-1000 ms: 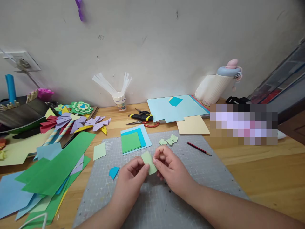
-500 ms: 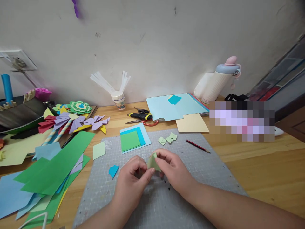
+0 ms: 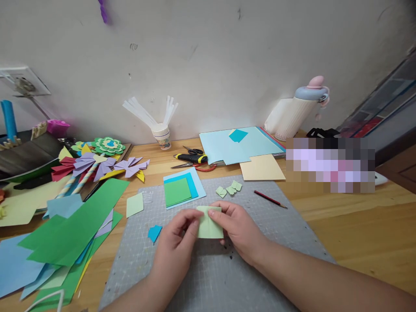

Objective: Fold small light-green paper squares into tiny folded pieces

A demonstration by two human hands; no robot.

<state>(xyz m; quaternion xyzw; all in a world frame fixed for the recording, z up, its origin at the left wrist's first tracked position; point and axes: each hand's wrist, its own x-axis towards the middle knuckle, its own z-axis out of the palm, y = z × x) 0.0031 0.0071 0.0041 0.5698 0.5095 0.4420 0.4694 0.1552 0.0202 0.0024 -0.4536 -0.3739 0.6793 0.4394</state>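
Both hands hold a small pale green paper square (image 3: 209,222) just above the grey cutting mat (image 3: 247,260). My left hand (image 3: 177,240) pinches its left edge with thumb and fingers. My right hand (image 3: 238,232) grips its right side, thumb on the top edge. The paper faces me, nearly flat. Behind it on the mat lie a stack of green and blue squares (image 3: 182,188), several tiny pale green cut pieces (image 3: 229,189) and a red pencil (image 3: 270,199). A small blue scrap (image 3: 154,232) lies left of my left hand.
Loose green and blue sheets (image 3: 65,234) pile up at the left. Folded paper flowers (image 3: 104,164) lie behind them. Scissors and a cutter (image 3: 191,158), a paper cup of white strips (image 3: 162,136), light blue sheets (image 3: 237,147), a cream sheet (image 3: 261,168) and a bottle (image 3: 299,110) stand near the wall.
The pale green paper went from half folded and edge-on between my fingers to opened out flat and facing me. Both hands stayed over the mat.
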